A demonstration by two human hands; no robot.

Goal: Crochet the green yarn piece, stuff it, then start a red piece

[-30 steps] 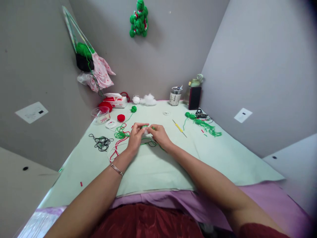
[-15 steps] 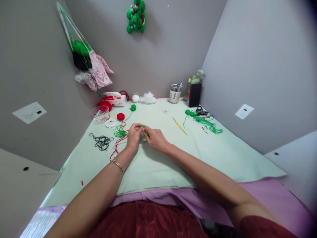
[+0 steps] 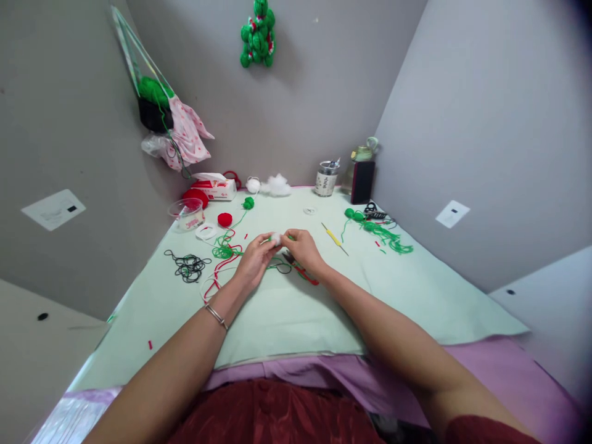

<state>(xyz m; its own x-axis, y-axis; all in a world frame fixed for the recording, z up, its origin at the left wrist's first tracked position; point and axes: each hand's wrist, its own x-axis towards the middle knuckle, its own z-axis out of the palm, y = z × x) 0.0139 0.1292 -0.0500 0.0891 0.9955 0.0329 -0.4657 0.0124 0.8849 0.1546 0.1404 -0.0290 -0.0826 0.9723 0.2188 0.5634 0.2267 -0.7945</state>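
Seemingly, this is stuffing: left hand (image 3: pixel 252 264) pinches white fluff (image 3: pixel 276 238), right hand (image 3: pixel 306 251) green piece (image 3: pixel 290 237), between side edges of the surface (image 3: pixel 407 302); next tucking would need gentleness.

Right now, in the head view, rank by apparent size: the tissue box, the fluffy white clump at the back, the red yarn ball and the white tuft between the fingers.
1. Tissue box
2. Fluffy white clump
Smallest, unranked: red yarn ball and white tuft; they look close, and the fingers may hide some tuft.
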